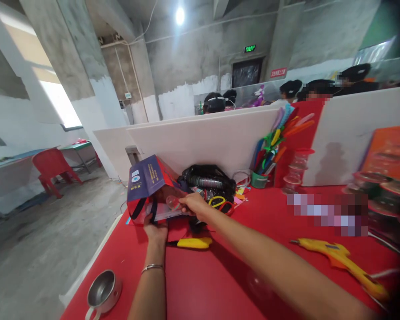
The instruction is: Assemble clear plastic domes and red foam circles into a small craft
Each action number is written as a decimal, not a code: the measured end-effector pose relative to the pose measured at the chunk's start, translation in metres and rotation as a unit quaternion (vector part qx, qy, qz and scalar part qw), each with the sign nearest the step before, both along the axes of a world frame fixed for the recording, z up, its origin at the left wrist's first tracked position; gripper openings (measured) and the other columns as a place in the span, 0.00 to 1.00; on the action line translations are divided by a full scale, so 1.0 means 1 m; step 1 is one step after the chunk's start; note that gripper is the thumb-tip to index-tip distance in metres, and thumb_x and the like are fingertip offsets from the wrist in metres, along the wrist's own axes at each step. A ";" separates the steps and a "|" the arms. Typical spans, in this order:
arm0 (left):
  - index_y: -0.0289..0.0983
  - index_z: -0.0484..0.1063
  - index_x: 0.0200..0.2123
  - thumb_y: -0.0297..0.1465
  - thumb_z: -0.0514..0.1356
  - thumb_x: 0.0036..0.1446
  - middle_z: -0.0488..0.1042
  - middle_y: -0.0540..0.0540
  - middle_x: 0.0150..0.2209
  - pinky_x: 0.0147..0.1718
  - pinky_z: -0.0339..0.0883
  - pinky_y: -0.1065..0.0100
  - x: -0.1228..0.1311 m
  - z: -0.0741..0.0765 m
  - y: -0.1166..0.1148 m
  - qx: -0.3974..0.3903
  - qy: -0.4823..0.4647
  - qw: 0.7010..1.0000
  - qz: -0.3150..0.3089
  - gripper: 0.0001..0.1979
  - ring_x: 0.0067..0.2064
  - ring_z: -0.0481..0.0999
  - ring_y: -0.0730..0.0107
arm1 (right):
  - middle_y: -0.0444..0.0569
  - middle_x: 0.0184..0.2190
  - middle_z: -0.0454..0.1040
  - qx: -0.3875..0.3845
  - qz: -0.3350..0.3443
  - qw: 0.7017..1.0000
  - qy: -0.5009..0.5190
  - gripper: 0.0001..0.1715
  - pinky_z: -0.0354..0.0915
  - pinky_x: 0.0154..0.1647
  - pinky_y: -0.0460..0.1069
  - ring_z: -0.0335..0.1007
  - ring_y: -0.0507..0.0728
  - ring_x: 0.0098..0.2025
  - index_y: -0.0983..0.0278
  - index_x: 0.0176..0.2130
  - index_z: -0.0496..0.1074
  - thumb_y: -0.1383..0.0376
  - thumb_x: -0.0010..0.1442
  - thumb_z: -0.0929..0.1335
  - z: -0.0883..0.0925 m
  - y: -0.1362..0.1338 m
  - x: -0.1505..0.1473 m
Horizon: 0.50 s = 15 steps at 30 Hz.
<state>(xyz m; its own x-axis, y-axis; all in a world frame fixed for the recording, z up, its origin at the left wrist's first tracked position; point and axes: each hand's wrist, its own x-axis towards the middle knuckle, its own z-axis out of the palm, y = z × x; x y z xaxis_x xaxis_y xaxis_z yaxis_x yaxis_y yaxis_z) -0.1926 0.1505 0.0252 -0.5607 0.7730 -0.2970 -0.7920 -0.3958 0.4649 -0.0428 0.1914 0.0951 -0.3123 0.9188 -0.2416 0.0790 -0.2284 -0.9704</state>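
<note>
A blue-and-red printed bag (146, 178) lies on its side at the left of the red table, its opening facing right. My left hand (155, 227) is closed at the lower edge of that opening, next to a black strap; part of its fingers is hidden. At the mouth of the bag my right hand (194, 204) is closed on a clear round plastic piece (172, 203). Just below the hands lies a yellow-handled tool (195, 243) with a dark front end. Scissors with yellow and red handles (217, 202) rest just right of my right hand.
Behind the hands sits a black plastic bag (206, 172). A green cup of colourful sticks (260, 178) stands against the white partition (203, 142). A yellow glue gun (336, 253) and stacked clear containers (292, 175) are at right. A metal cup (103, 291) stands at the near left.
</note>
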 end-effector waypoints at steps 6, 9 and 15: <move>0.38 0.62 0.30 0.24 0.51 0.54 0.69 0.50 0.27 0.35 0.73 0.64 0.028 0.016 -0.031 -0.106 0.057 0.993 -0.019 0.04 0.29 0.74 0.70 | 0.43 0.21 0.72 -0.022 0.005 1.000 -0.002 0.15 0.54 0.17 0.40 0.61 0.45 0.18 0.69 0.28 0.72 0.61 0.62 0.69 0.003 -0.078 0.074; 0.38 0.59 0.28 0.23 0.50 0.56 0.68 0.49 0.27 0.32 0.72 0.64 0.043 0.022 -0.067 -0.157 0.097 0.982 -0.037 0.06 0.30 0.74 0.68 | 0.43 0.18 0.71 -0.013 -0.031 0.999 0.016 0.18 0.50 0.15 0.40 0.58 0.44 0.16 0.68 0.24 0.73 0.57 0.58 0.69 -0.011 -0.119 0.107; 0.38 0.71 0.36 0.32 0.56 0.57 0.74 0.48 0.34 0.35 0.67 0.68 0.103 0.043 -0.160 -0.126 0.272 0.953 0.043 0.06 0.35 0.73 0.70 | 0.41 0.10 0.63 0.009 -0.053 0.998 0.014 0.27 0.51 0.13 0.43 0.55 0.48 0.13 0.65 0.21 0.72 0.45 0.51 0.66 -0.054 -0.182 0.141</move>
